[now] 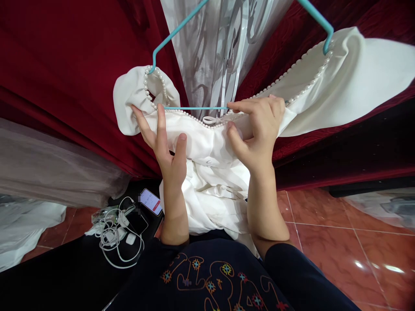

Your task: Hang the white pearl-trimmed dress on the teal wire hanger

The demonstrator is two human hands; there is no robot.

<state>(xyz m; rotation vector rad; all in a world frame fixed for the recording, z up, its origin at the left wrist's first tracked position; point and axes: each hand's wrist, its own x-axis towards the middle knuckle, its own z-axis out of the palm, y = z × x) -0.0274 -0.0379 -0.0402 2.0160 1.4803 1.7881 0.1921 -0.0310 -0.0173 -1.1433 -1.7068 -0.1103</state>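
Observation:
A white dress with pearl beads along its neckline hangs in front of me on a light blue hanger. The hanger's ends sit inside the two pearl-edged shoulder openings, and its thin lower bar crosses above the neckline. At the bodice's left side, my left hand lies against the fabric with fingers and thumb spread. On the other side, my right hand grips the pearl-trimmed top edge. Its thumb is on the front of the bodice, and its index fingertip is by the hanger bar. The skirt falls in folds between my forearms.
Dark red curtains hang behind, with sheer white fabric between them. A black surface at lower left bears a phone with a lit screen and tangled white cables. Reddish floor tiles show at right.

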